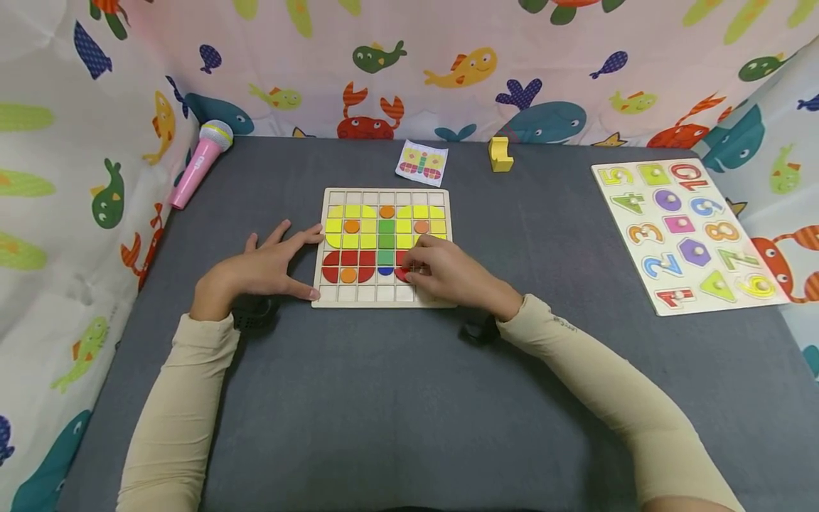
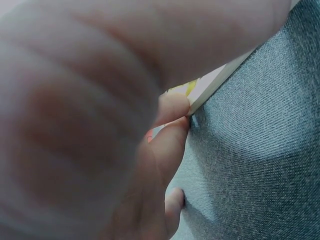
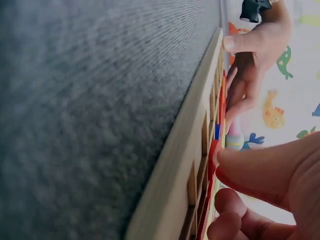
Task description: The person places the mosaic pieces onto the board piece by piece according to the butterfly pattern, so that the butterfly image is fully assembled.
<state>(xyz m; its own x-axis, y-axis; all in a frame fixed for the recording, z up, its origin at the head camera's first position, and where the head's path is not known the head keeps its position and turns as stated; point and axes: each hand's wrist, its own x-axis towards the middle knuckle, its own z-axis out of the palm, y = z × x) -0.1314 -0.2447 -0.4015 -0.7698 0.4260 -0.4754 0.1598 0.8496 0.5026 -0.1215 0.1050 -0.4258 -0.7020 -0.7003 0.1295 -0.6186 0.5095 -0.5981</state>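
A square-celled wooden board (image 1: 358, 293) lies on the grey table, filled with yellow, green, red, orange and blue tiles in a butterfly pattern. My left hand (image 1: 265, 269) spreads its fingers at the left side, with thumb and fingertips touching the frame. Over the lower right part of the board, my right hand (image 1: 451, 274) bends its fingers and thumb at a red tile (image 1: 402, 274). In the right wrist view, the thumb presses close to the red tile (image 3: 214, 155) and the fingertips sit just beside it. The right hand hides the tiles under it.
A small pattern card (image 1: 422, 163) lies behind the board, with a yellow block (image 1: 500, 155) to its right. A pink toy microphone (image 1: 200, 167) is at the back left. A number-and-shape puzzle board (image 1: 691, 235) lies at the right. Sea-animal curtains (image 1: 441, 107) surround the table.
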